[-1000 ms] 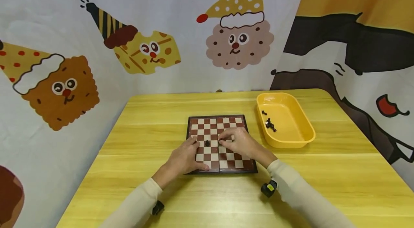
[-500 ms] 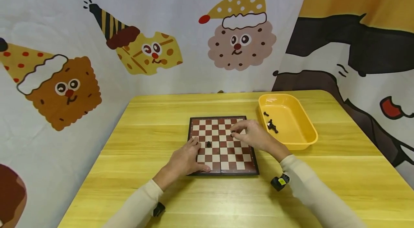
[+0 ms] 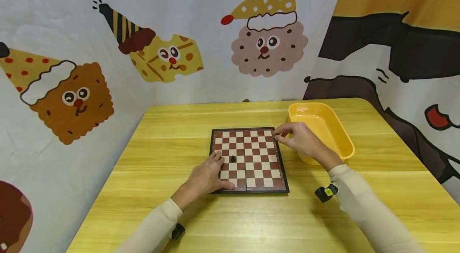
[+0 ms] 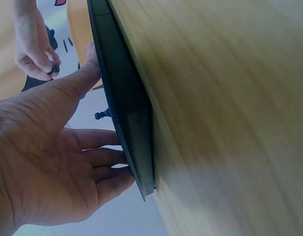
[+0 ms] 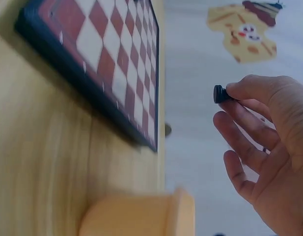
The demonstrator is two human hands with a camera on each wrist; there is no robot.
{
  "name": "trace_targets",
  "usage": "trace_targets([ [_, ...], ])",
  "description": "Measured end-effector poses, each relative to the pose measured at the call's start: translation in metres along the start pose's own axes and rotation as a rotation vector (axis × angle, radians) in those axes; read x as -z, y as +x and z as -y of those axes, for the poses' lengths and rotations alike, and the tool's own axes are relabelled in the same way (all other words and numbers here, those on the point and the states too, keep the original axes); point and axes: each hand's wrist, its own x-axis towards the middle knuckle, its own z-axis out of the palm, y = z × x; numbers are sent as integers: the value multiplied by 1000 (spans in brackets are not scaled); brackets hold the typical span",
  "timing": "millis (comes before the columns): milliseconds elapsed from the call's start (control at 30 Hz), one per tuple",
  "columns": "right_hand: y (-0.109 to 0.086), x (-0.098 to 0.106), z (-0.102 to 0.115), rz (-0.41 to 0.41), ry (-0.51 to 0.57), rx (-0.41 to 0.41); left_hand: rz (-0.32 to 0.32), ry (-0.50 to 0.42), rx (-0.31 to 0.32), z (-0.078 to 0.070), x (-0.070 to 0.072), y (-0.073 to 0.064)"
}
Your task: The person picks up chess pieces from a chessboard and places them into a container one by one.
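A brown-and-white folding chessboard (image 3: 262,161) lies flat on the table. My left hand (image 3: 205,175) rests on its left part with the fingers spread, thumb by the near edge. Beside those fingers stands one black chess piece (image 3: 233,159); the left wrist view shows this small round-headed piece (image 4: 103,114) sticking out from the board. My right hand (image 3: 300,137) is over the board's far right corner, near the tray. Its thumb and fingertips pinch a black chess piece (image 5: 220,94) with the base showing, while the other fingers are loosely bent.
A yellow plastic tray (image 3: 346,145) stands right of the board, partly covered by my right hand and forearm. The wooden table (image 3: 151,137) reaches back to a cartoon-printed curtain (image 3: 215,89).
My right hand has moved right and away from me, from the board's middle to its far right corner, carrying the black chess piece. The left hand has stayed put.
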Motion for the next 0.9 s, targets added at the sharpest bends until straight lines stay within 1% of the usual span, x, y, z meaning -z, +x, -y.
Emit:
trace_targets([
  [100,0,11,-11,-23,-29,-9,-6,-1,-2,1,0,-1],
  [333,-5,30,-35,-63,-62,-65,-4,5,-18,1,-3,-3],
  [500,-7,41,-46,-75,-74,-71,-6,13,-16,1,-2,-2],
  [633,-6,47,-57,-90,-86,-90,-20,15,-27,2,-1,-1],
  [900,-1,49,-83,-38,-118,-156,-21,14,-35,3,-2,-2],
])
